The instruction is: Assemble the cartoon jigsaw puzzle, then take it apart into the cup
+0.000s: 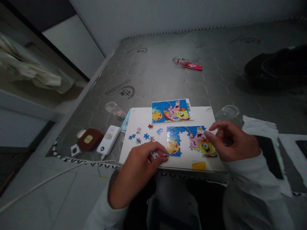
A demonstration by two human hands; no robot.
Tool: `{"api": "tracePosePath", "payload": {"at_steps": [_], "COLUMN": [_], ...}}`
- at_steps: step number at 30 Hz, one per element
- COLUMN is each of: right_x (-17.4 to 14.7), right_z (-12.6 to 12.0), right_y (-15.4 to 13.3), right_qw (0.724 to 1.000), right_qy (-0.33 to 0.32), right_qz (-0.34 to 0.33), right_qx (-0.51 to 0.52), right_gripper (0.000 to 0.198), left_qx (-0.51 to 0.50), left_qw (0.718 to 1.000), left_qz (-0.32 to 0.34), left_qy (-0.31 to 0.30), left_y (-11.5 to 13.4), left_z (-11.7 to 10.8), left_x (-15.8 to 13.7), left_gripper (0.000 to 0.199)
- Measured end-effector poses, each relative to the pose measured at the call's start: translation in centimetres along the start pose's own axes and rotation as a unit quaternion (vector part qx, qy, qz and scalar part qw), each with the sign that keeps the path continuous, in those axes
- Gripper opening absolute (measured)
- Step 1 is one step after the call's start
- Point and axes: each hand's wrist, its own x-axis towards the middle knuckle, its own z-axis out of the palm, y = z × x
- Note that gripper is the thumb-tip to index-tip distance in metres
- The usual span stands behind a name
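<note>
A partly joined jigsaw puzzle [174, 145] with cartoon figures lies on a white board [144, 113], with a gap in its upper middle and lower middle. At its lower left corner, my left hand [141, 167] pinches a small puzzle piece [165, 156], mostly covered by the fingers. My right hand [231, 142] hovers at the puzzle's right edge, thumb and forefinger apart, nothing seen between them. Loose puzzle pieces [146, 136] are scattered left of the puzzle, some partly behind my left hand. Above it lies the picture card [171, 111] showing the same scene.
A clear tumbler with small bits [115, 111], a white power bank [109, 140] with a cable and a brown case [90, 139] are at left. Another clear cup [227, 114] and a dark phone [268, 156] on tissue are at right. A red packet [188, 64] lies farther back.
</note>
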Motion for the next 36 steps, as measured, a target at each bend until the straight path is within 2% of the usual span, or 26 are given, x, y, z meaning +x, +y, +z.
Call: {"api": "tracePosePath", "payload": {"at_steps": [4, 7, 11, 14, 17, 19, 23, 26, 32, 36], "right_x": [-0.5, -0.5, -0.2, -0.1, 0.0, 0.1, 0.4, 0.5, 0.3, 0.1], "right_z": [0.2, 0.9, 1.4, 1.6, 1.9, 2.1, 2.7, 2.8, 3.1, 3.3], "right_y": [-2.1, -2.0, -1.2, -1.3, -1.9, -2.1, -2.2, -2.2, -2.1, -2.1], "right_qw": [0.984, 0.969, 0.955, 0.959, 0.957, 0.949, 0.935, 0.935, 0.943, 0.952], "right_qy": [-0.162, -0.226, -0.282, -0.281, -0.262, -0.265, -0.29, -0.288, -0.265, -0.248], "right_qz": [-0.061, -0.078, -0.072, -0.029, 0.006, 0.02, 0.034, 0.039, 0.038, 0.034], "right_qx": [0.038, 0.063, 0.059, -0.026, -0.123, -0.166, -0.202, -0.204, -0.196, -0.174], "right_gripper": [0.031, 0.033, 0.031, 0.025, 0.022, 0.022, 0.024, 0.028, 0.029, 0.025], "left_qx": [-0.128, -0.163, -0.15, -0.015, 0.163, 0.227, 0.276, 0.292, 0.293, 0.288], "left_qw": [0.99, 0.982, 0.981, 0.988, 0.965, 0.949, 0.932, 0.926, 0.934, 0.935], "left_qz": [-0.032, -0.037, -0.045, 0.009, 0.07, 0.089, 0.109, 0.105, 0.09, 0.083], "left_qy": [0.053, 0.084, 0.114, 0.156, 0.195, 0.198, 0.209, 0.215, 0.185, 0.19], "left_y": [1.1, 1.4, 1.4, 1.0, 0.2, -0.3, -0.7, -0.7, -0.4, -0.3], "left_z": [3.7, 5.3, 5.8, 6.2, 7.0, 7.5, 8.0, 7.9, 7.7, 7.9], "left_x": [0.5, 0.7, 0.7, 0.4, -0.1, -0.4, -0.5, -0.5, -0.6, -0.6], "left_gripper": [0.021, 0.024, 0.03, 0.029, 0.017, 0.018, 0.018, 0.018, 0.024, 0.024]}}
